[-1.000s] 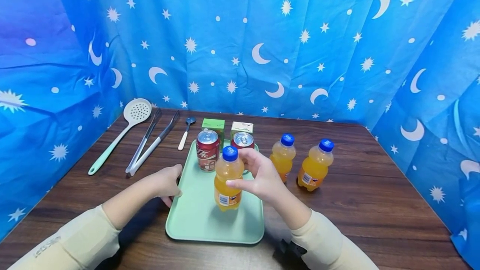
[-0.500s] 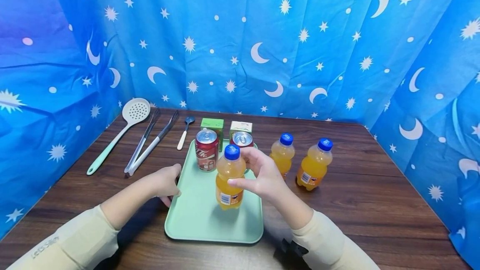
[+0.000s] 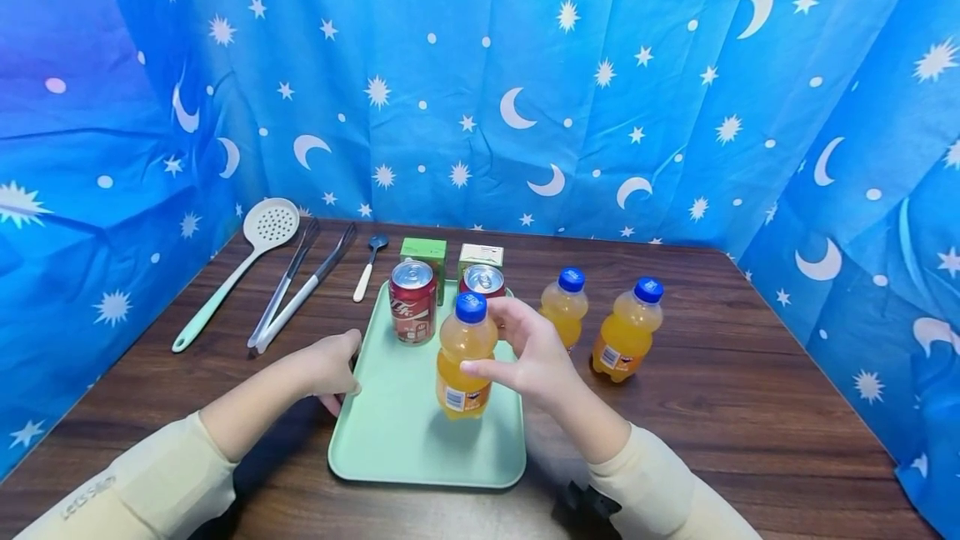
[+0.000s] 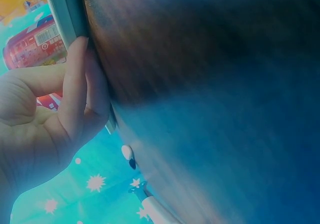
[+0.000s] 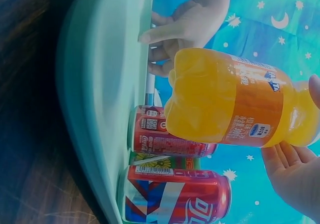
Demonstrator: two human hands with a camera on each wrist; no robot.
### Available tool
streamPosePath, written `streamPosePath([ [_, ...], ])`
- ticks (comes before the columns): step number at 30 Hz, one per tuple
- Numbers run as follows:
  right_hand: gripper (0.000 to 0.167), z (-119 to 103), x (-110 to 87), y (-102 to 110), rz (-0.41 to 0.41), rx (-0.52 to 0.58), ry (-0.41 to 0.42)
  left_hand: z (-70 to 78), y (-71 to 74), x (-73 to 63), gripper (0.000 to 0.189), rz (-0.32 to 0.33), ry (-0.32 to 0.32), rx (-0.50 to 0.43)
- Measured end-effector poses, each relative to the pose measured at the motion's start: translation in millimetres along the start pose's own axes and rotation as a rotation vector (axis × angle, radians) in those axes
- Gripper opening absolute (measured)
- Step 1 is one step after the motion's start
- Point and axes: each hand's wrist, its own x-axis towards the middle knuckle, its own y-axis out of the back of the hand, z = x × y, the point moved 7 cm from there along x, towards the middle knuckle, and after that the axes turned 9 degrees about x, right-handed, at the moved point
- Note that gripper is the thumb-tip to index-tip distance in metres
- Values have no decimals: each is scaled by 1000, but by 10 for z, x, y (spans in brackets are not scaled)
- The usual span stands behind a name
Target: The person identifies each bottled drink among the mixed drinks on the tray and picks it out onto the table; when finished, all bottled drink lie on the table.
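My right hand (image 3: pixel 536 357) grips an orange soda bottle (image 3: pixel 465 352) with a blue cap, thumb on the near side. The bottle is upright over the light green tray (image 3: pixel 390 448); in the right wrist view a gap separates its base from the tray. My left hand (image 3: pixel 330 369) holds the tray's left edge, its fingers at the rim (image 4: pixel 67 14) in the left wrist view. Two red soda cans, one on the left (image 3: pixel 412 307) and one on the right (image 3: pixel 483 280), stand at the tray's far end. The right can is partly hidden behind the bottle and hand.
Behind the cans stand a green carton (image 3: pixel 425 250) and a whitish one (image 3: pixel 482 255). Two more orange soda bottles, a nearer (image 3: pixel 618 336) and a farther (image 3: pixel 564 307), stand right of the tray. A slotted skimmer (image 3: pixel 251 261), tongs (image 3: pixel 307 290) and a spoon (image 3: pixel 367 273) lie left.
The orange soda bottle in my right hand has shifted slightly to the right above the tray. My left hand stays at the tray's edge.
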Motion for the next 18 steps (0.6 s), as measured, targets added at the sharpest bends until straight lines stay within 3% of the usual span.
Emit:
streamPosePath([
  [18, 48, 13, -57, 148, 11, 49, 51, -1, 3, 14, 35, -1, 0, 1],
])
